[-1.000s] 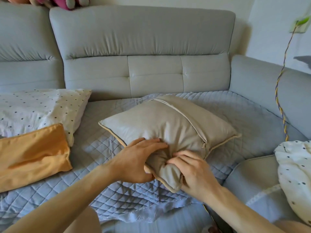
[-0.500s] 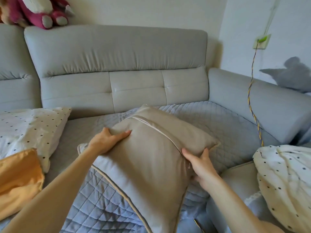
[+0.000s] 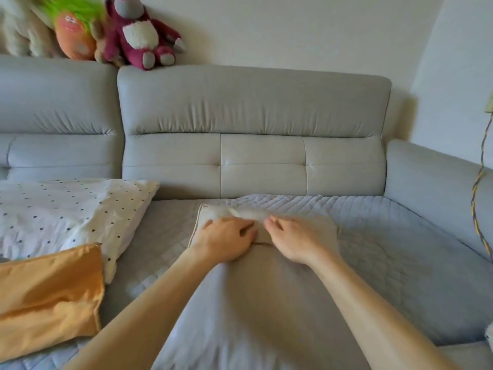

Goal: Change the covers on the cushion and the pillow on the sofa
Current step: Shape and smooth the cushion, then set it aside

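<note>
Compared with half a second ago, the beige square fabric cushion (image 3: 240, 303) has been swung round and laid flat, with its opening end pointing away from the person. Both hands have gone from its sides to that far end. It's lying mid-seat on the quilted grey-blue seat throw (image 3: 400, 236) of the pale grey sofa (image 3: 253, 108).

The left hand (image 3: 226, 243) has its fingers curled down onto the cover edge at the opening, clamped on the fabric as far as I can see. The right hand (image 3: 298, 243) is just beside it, fingers bent toward the white inner pad (image 3: 240, 212) poking out. It's blurry though, so I can't tell if it's actually holding anything.

What could go wrong imo: if the opening isn't fully undone, yanking the pad through could snag it or strain the seam. And if the left hand's hold slips, the whole cushion just slides along with the pad.

Left of the cushion there's a white pillow with black dots (image 3: 66, 217) and a flat orange fabric cover (image 3: 48, 297). No brand, label or readable writing anywhere
</note>
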